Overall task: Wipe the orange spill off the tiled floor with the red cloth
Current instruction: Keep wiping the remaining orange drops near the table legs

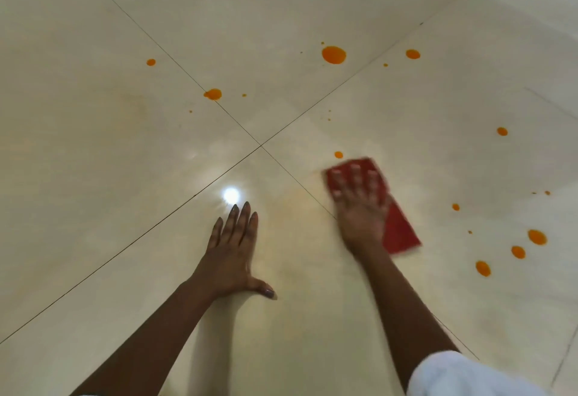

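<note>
Pressing the red cloth (400, 233) to the floor (125, 145), right hand (359, 205) spread; left hand (234, 245) flat, fingers together. Orange drops (333, 54) beyond and right of the cloth hand await wiping.

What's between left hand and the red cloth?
Head view: just bare tiled floor, crossed by a grout line, between the left hand and the red cloth.

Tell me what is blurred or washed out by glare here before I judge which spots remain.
Head view: the right hand and red cloth are smeared by motion blur; the left hand is sharp; a bright light reflection glares on the floor just past its fingers; the orange spots read crisp.
</note>
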`<state>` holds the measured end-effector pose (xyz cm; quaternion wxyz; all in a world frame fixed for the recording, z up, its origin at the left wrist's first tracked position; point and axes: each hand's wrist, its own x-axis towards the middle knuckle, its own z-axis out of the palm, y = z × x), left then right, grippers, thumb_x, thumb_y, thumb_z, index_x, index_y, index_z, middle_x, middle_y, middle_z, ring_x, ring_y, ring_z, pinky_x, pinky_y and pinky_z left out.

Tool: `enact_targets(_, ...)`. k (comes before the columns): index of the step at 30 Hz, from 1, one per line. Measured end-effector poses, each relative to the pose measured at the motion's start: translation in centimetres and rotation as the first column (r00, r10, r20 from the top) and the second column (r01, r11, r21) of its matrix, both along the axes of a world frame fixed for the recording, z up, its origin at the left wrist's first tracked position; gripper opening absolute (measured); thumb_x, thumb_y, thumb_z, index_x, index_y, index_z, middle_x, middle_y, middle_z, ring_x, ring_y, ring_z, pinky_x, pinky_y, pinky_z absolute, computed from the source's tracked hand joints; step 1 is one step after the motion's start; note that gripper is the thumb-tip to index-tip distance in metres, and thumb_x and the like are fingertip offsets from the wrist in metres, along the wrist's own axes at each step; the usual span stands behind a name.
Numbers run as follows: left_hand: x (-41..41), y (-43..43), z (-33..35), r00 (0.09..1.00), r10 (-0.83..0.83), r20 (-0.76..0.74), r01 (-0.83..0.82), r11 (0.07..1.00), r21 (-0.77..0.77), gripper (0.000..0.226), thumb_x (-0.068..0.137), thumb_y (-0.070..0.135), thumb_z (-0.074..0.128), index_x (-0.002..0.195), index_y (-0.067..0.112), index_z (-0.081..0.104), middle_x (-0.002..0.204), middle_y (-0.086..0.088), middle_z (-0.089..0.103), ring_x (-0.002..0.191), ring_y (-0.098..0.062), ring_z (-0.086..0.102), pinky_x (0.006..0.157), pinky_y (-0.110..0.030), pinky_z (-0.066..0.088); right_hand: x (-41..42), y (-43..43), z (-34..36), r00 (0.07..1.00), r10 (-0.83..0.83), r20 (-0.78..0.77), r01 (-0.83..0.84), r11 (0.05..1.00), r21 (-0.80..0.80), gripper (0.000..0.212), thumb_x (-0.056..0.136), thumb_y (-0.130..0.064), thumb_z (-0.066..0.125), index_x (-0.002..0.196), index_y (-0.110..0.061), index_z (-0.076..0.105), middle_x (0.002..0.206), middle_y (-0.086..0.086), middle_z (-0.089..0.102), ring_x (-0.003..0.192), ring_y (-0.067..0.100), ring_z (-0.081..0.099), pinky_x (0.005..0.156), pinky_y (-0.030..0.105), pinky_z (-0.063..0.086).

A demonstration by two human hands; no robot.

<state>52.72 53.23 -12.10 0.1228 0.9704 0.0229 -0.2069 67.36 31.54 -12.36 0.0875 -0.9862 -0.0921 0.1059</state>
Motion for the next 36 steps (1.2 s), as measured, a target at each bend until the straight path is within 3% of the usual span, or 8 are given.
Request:
enact_targets(3,0.0,-0.2,-0.2,1.000,0.012,0.010,-0.012,1.000,-0.002,0.147,0.036,0.101,0.035,0.130,0.020,-0.043,0.139,0.000,-0.052,0.130,-0.017,-0.047,0.101,-0.035,-0.036,-5.8,-1.7,0.0,0.960,-0.264,0.090,0.262,0.964,0.030,0.048,0.097,-0.038,0.029,0.145,-0.042,0.023,0.158,-0.003,0.011,0.146,0.025,0.004,0.111,0.060,0.010)
enact_targets(9,0.0,0.0,-0.2,1.000,0.008,0.021,-0.008,1.000,-0.010,0.145,0.033,0.102,0.027,0.132,0.021,-0.041,0.141,0.000,-0.049,0.131,-0.018,-0.045,0.101,-0.034,-0.037,-4.8,8.4,0.0,0.944,0.320,0.084,-0.327,0.941,0.089,0.048,0.096,-0.042,0.028,0.143,-0.044,0.024,0.158,-0.005,0.013,0.146,0.025,0.005,0.112,0.056,0.004)
enact_targets(15,0.0,-0.2,-0.1,1.000,0.012,0.015,-0.012,1.000,-0.006,0.145,0.036,0.101,0.033,0.136,0.020,-0.034,0.145,0.000,-0.044,0.134,-0.019,-0.042,0.106,-0.037,-0.031,-1.6,-1.1,-0.3,0.930,-0.359,0.084,0.357,0.933,0.039,0.050,0.097,-0.041,0.027,0.146,-0.043,0.018,0.159,-0.004,0.007,0.146,0.025,0.002,0.111,0.060,0.009)
enact_targets(21,0.1,0.2,-0.1,1.000,0.011,0.000,-0.011,1.000,0.021,0.144,0.034,0.104,0.025,0.134,0.021,-0.037,0.145,0.001,-0.045,0.133,-0.016,-0.042,0.106,-0.035,-0.032,-6.1,7.6,-0.5,0.973,0.205,0.102,-0.214,0.973,0.083,0.050,0.096,-0.043,0.026,0.145,-0.044,0.018,0.158,-0.004,0.009,0.146,0.027,0.002,0.112,0.056,0.001)
enact_targets(27,0.1,-1.4,1.2,1.000,-0.002,-0.029,0.002,1.000,-0.013,0.144,0.034,0.103,0.026,0.130,0.020,-0.041,0.142,0.000,-0.049,0.130,-0.017,-0.046,0.107,-0.036,-0.030,-5.6,-4.3,-0.3,0.869,-0.492,0.043,0.489,0.870,0.064,0.050,0.099,-0.041,0.027,0.147,-0.042,0.013,0.159,-0.003,0.000,0.145,0.026,-0.003,0.111,0.061,0.006)
enact_targets(31,-0.5,-8.1,1.0,0.985,-0.174,-0.015,0.171,0.978,-0.121,0.142,0.041,0.101,0.031,0.133,0.019,-0.039,0.143,0.000,-0.047,0.132,-0.015,-0.044,0.106,-0.031,-0.031,-14.0,-2.3,0.3,0.951,-0.304,0.052,0.298,0.948,0.109,0.050,0.091,-0.040,0.033,0.140,-0.034,0.039,0.151,0.006,0.032,0.139,0.036,0.028,0.102,0.066,0.022)
enact_targets(33,-0.8,-10.4,0.8,0.979,-0.203,0.004,0.202,0.972,-0.123,0.139,0.046,0.098,0.034,0.135,0.019,-0.036,0.144,-0.001,-0.045,0.133,-0.016,-0.043,0.106,-0.029,-0.032,-10.2,-3.2,-0.1,0.994,-0.097,0.059,0.093,0.993,0.067,0.049,0.097,-0.043,0.027,0.146,-0.041,0.019,0.158,-0.001,0.009,0.145,0.029,0.003,0.110,0.059,0.005)
enact_targets(36,-0.5,-13.6,0.8,0.965,-0.259,0.037,0.261,0.962,-0.080,0.135,0.052,0.095,0.036,0.136,0.017,-0.034,0.145,-0.003,-0.044,0.132,-0.019,-0.043,0.105,-0.030,-0.032,-6.1,-12.1,-0.1,0.919,-0.393,-0.029,0.393,0.920,0.000,0.052,0.099,-0.043,0.021,0.146,-0.044,-0.003,0.158,-0.005,-0.011,0.144,0.022,-0.015,0.112,0.056,-0.004)
